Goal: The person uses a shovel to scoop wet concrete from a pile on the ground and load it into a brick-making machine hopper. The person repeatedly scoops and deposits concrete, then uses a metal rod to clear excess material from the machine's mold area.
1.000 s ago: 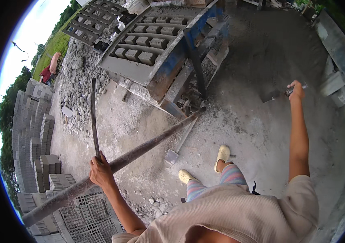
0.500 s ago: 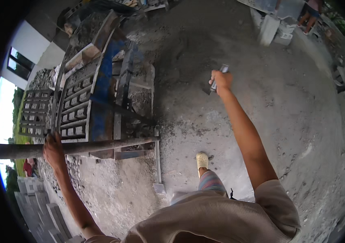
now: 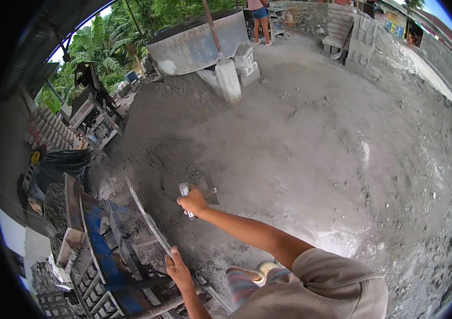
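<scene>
My right hand [image 3: 193, 202] is closed around the silvery cross grip of a shovel [image 3: 185, 190]. The flat grey blade shows just beyond the fingers, over the cement-coloured ground; the shaft is hidden. At the lower left, my left hand [image 3: 179, 270] wraps around the near end of a long pale bar [image 3: 149, 218], which slants away to the upper left. Beside that hand stands a rusty blue block-moulding machine [image 3: 104, 239] with a metal grid of moulds, partly cut off by the lower edge of the view.
Damp grey mix [image 3: 157, 149] spreads over the ground ahead. A large metal pan [image 3: 199, 45] rises behind a concrete post [image 3: 228, 80]. Concrete blocks [image 3: 361, 42] are stacked at the far right, and a person [image 3: 260, 21] stands at the back.
My view has swung right and up, so the machine sits lower left. The shovel has stayed in my right hand. My left hand now shows closer to the right one.
</scene>
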Motion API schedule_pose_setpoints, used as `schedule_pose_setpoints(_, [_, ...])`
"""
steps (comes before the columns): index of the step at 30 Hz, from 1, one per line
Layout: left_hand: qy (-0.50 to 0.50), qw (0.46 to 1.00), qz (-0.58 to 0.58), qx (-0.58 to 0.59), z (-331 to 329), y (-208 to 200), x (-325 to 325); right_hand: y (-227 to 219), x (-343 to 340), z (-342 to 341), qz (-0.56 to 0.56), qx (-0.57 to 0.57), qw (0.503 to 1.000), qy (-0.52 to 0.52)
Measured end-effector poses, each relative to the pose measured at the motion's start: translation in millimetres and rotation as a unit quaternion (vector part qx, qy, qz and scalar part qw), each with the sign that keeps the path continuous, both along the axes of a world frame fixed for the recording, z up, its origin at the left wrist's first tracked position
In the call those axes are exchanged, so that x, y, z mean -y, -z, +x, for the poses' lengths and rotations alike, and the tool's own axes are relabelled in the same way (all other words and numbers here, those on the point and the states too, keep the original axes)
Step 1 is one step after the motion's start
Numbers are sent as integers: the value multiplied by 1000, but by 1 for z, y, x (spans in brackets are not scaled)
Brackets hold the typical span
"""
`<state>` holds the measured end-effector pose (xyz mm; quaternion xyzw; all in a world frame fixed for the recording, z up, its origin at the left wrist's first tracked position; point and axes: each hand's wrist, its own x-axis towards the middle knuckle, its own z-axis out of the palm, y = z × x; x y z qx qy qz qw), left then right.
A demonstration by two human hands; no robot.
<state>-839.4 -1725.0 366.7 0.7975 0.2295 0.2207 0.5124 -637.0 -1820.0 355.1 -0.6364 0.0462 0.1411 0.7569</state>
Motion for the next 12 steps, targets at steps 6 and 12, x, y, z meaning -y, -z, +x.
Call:
schedule_pose_setpoints(6, [39, 983, -165, 72, 104, -1, -1, -4, -28, 18, -42, 82, 993, -71])
schedule_pose_setpoints(12, [88, 965, -241, 51, 189, -6, -38, -6, -78, 82, -1, 163, 984, -71])
